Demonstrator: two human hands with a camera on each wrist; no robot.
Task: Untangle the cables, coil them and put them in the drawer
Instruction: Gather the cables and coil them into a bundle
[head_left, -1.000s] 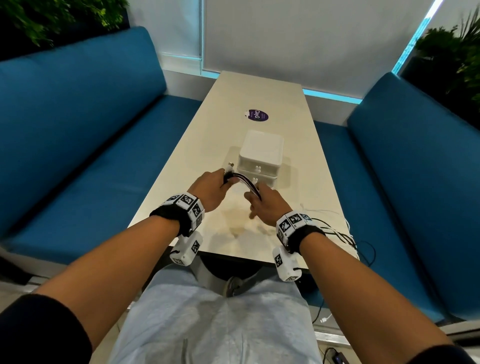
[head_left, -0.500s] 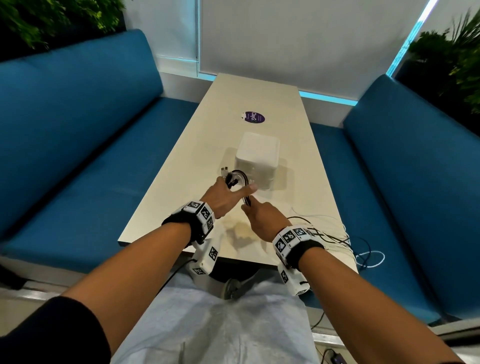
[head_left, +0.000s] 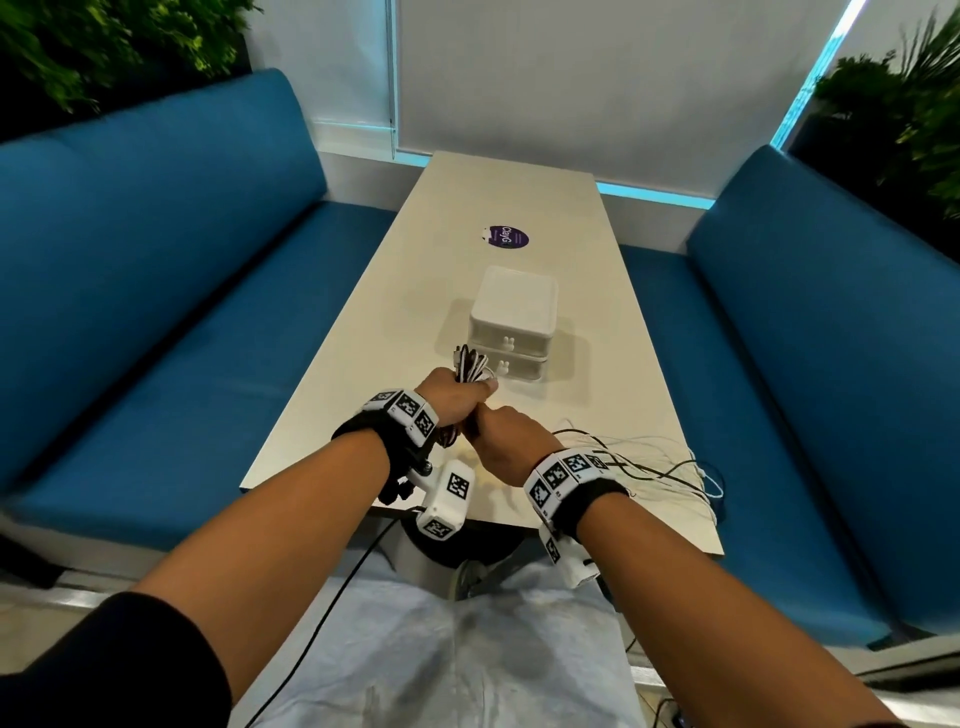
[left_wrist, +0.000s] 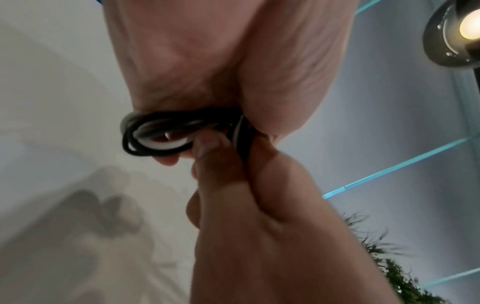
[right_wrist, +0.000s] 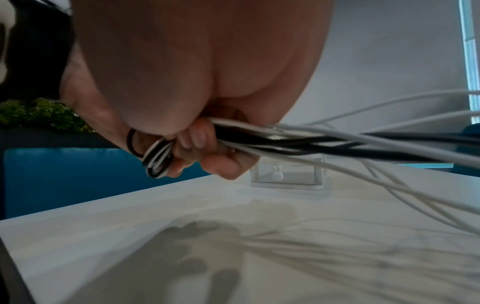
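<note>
Coiling partly done, putting away not begun. Black and white cables wound into a small coil (head_left: 470, 366), held up just in front of the little white drawer box (head_left: 514, 322) on the table (head_left: 363, 322). Left hand (head_left: 454, 400) closed tight around the coil, loops poking out past the fingers. Right hand (head_left: 501, 436) right beside it, touching, pinching the loose black and white cables (right_wrist: 337, 144) where they run into the coil. Still many loose cables (head_left: 649, 462) spread over the table corner, nearer than the drawer box and off to its right, some hanging over the edge. Probably lots more to wind up. Both drawers of the box closed, bunny knobs (head_left: 508, 341) showing. Nothing inside yet, as far as can be seen. Left to do: finish winding, open a drawer, drop the coil in.
</note>
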